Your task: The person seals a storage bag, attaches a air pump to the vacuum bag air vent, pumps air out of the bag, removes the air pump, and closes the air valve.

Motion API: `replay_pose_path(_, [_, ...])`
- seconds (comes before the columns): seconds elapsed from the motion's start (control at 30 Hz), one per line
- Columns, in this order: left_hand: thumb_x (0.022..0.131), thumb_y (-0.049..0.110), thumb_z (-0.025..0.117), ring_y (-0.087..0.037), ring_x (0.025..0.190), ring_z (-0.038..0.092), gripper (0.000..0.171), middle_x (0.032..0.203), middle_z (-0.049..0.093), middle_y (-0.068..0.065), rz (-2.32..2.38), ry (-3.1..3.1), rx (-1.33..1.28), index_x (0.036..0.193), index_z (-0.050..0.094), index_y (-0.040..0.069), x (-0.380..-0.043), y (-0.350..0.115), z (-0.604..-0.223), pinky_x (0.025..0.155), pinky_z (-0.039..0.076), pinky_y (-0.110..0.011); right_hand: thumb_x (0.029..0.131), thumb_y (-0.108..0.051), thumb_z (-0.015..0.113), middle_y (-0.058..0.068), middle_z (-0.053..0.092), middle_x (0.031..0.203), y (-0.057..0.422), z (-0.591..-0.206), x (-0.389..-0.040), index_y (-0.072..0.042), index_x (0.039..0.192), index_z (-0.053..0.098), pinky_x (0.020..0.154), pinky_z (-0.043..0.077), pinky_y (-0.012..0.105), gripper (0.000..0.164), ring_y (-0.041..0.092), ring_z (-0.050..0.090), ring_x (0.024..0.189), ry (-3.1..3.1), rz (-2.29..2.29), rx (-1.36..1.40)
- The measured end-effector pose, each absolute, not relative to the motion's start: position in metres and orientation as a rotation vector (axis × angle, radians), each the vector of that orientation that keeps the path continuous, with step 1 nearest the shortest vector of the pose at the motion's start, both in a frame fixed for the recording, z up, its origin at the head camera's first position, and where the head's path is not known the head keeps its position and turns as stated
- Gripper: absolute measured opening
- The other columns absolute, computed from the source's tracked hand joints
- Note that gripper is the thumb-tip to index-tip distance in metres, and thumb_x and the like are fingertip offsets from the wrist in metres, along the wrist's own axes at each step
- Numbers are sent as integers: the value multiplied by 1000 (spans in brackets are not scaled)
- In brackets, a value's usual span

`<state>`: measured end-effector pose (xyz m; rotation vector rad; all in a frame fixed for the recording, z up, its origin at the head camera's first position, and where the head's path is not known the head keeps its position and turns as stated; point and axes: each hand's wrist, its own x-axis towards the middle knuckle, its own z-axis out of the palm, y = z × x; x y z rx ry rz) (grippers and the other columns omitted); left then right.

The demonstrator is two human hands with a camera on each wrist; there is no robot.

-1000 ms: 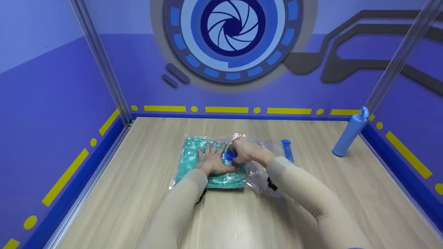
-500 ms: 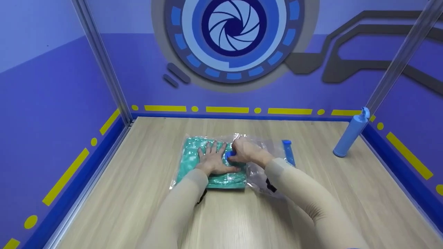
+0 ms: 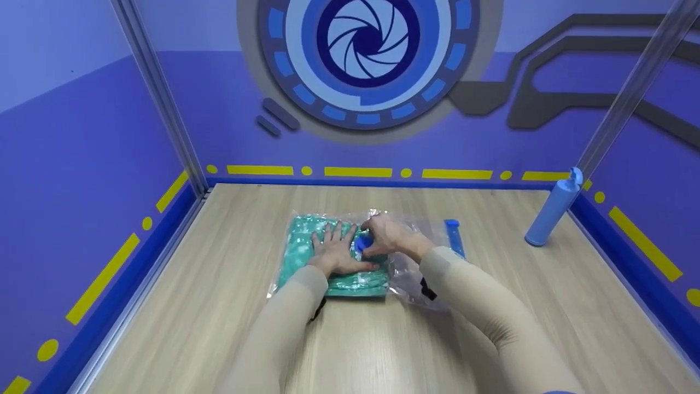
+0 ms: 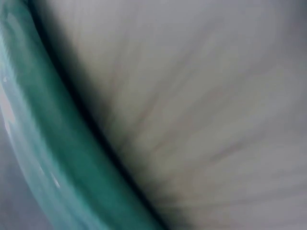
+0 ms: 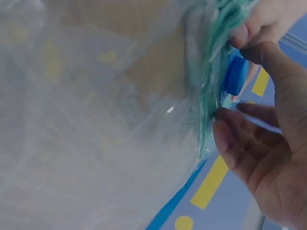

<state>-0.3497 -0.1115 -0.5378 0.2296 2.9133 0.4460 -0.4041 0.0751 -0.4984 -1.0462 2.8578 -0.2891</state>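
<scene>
A clear plastic storage bag (image 3: 406,276) lies flat on the table, with folded green fabric (image 3: 299,253) filling its left part. My left hand (image 3: 336,257) rests palm down on the bag over the fabric, its fingers spread. Just right of it, a round blue valve cap (image 3: 362,244) stands on the bag. Around that cap my right hand (image 3: 387,236) arches. In the right wrist view, a gap shows between the fingers (image 5: 228,139) and the cap (image 5: 236,75), while the thumb lies close to its edge. The left wrist view shows only the green bundle's edge (image 4: 62,129) and the table surface.
A blue strip (image 3: 455,239) runs along the bag's right end. Toward the back right of the wooden table (image 3: 219,262) stands a light blue hand pump (image 3: 551,212). Blue-purple panels (image 3: 93,180) wall in the left, back and right sides.
The right hand's fingers have loosened and spread around the valve cap, so more of the cap shows than half a second ago. My left hand and the bag stay in place.
</scene>
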Motion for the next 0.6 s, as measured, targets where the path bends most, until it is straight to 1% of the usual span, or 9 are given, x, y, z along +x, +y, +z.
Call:
replay_pose_path(0.03, [81,97,68,-46,179,0,132,192,6,-13,453,2914,228,182,14,33,-349,-112,-538,139,1,-79,86,-32,92,12,82,116,76,-498,-404,-4,134,78,94,66,42,57,24,73,103,2839,-284,-1097])
replay_pose_path(0.1, [81,96,70,-46,179,0,131,192,6,-13,465,2915,226,182,15,33,-349,-112,-538,139,1,-78,86,-24,91,13,80,118,76,-499,-405,-6,136,78,96,65,45,54,27,73,107,2805,-251,-1195])
replay_pose_path(0.17, [81,95,72,-46,179,1,131,192,7,-14,475,2914,230,182,15,33,-349,-112,-538,139,1,-78,87,-17,89,14,78,115,77,-500,-404,-7,131,80,95,65,45,47,28,73,104,2779,-222,-1261])
replay_pose_path(0.23, [81,95,71,-46,179,1,131,192,7,-14,468,2915,235,182,15,32,-349,-112,-539,139,1,-79,88,-15,88,14,78,110,76,-501,-404,-6,123,82,92,65,45,37,27,73,98,2789,-184,-1301])
replay_pose_path(0.33, [80,95,71,-46,179,1,132,192,7,-14,462,2913,233,182,15,32,-349,-113,-540,139,1,-79,90,-17,86,12,78,102,74,-501,-404,-5,111,83,86,65,43,25,22,69,89,2816,-160,-1303])
replay_pose_path(0.4, [80,96,71,-46,179,0,133,192,6,-14,463,2909,230,182,14,32,-350,-113,-540,139,0,-79,91,-20,85,11,78,96,73,-502,-404,-5,104,82,77,62,39,20,18,64,81,2831,-166,-1277])
replay_pose_path(0.5, [80,97,69,-47,178,-1,134,192,5,-14,464,2900,224,182,12,32,-350,-112,-540,139,0,-78,95,-25,85,8,75,86,72,-501,-404,-4,95,80,65,52,31,22,14,57,72,2843,-203,-1203])
replay_pose_path(0.6, [81,98,68,-47,178,-1,133,192,5,-13,463,2899,223,182,12,31,-350,-112,-538,139,0,-78,98,-32,85,5,72,79,71,-502,-403,-4,91,78,58,44,25,29,12,54,66,2857,-244,-1108])
